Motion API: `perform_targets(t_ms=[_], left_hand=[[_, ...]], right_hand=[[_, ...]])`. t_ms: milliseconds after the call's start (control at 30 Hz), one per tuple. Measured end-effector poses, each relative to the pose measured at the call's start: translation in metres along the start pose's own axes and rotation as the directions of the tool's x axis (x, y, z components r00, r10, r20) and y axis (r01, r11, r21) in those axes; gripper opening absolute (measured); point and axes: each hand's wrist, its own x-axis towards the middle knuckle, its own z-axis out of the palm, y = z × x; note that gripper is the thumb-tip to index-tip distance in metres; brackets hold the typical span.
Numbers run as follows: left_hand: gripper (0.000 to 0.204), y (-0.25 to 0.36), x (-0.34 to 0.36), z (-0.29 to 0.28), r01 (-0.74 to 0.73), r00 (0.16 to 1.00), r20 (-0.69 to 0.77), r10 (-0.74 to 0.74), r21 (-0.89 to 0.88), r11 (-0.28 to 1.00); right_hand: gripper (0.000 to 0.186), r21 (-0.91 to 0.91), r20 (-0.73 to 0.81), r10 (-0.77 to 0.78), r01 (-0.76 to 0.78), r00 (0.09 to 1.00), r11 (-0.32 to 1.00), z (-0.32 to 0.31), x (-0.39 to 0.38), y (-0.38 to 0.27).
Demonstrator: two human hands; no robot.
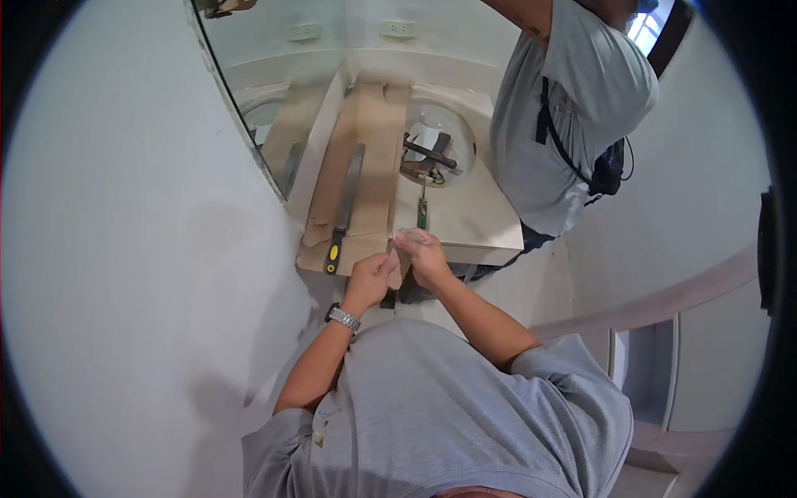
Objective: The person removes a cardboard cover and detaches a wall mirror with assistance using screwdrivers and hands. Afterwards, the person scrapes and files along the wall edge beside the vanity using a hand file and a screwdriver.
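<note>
My left hand (371,278), with a metal wristwatch (343,318) on its wrist, and my right hand (425,253) meet at the front edge of a vanity counter (486,228). Together they pinch a small pale tan piece (397,251); what it is cannot be made out. Just beyond my hands a sheet of brown cardboard (374,141) lies on the counter. On the cardboard rests a hand saw (344,207) with a black and yellow handle pointing toward me.
A green-handled screwdriver (422,212) lies to the right of the cardboard. The round sink (463,133) holds several tools. A mirror (274,75) hangs on the left wall. Another person in a grey shirt (573,108) stands at the counter's right end.
</note>
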Motion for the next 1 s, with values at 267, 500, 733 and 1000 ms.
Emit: perform_targets(t_ms=[267, 500, 733, 1000], left_hand=[[0.031, -0.007, 0.008, 0.029, 0.052, 0.994, 0.102, -0.043, -0.097, 0.994], [0.029, -0.007, 0.018, 0.040, 0.257, 0.961, 0.191, -0.199, -0.352, 0.900], [0.029, -0.044, 0.045, 0.007, 0.188, 0.955, -0.283, -0.084, 0.365, 0.912], [0.028, -0.091, 0.063, -0.014, 0.436, 0.877, -0.447, -0.174, 0.592, 0.677]], right_hand=[[0.019, 0.017, -0.145, -0.050, 0.053, 0.988, 0.998, -0.029, 0.005, 0.004], [0.022, 0.076, -0.043, -0.033, 0.036, 0.999, 0.996, -0.035, -0.002, -0.008], [0.023, -0.102, -0.062, -0.017, 0.010, 0.998, 0.995, -0.088, 0.019, -0.018], [0.042, -0.012, 0.027, 0.308, -0.308, 0.951, 0.951, -0.088, 0.009, -0.054]])
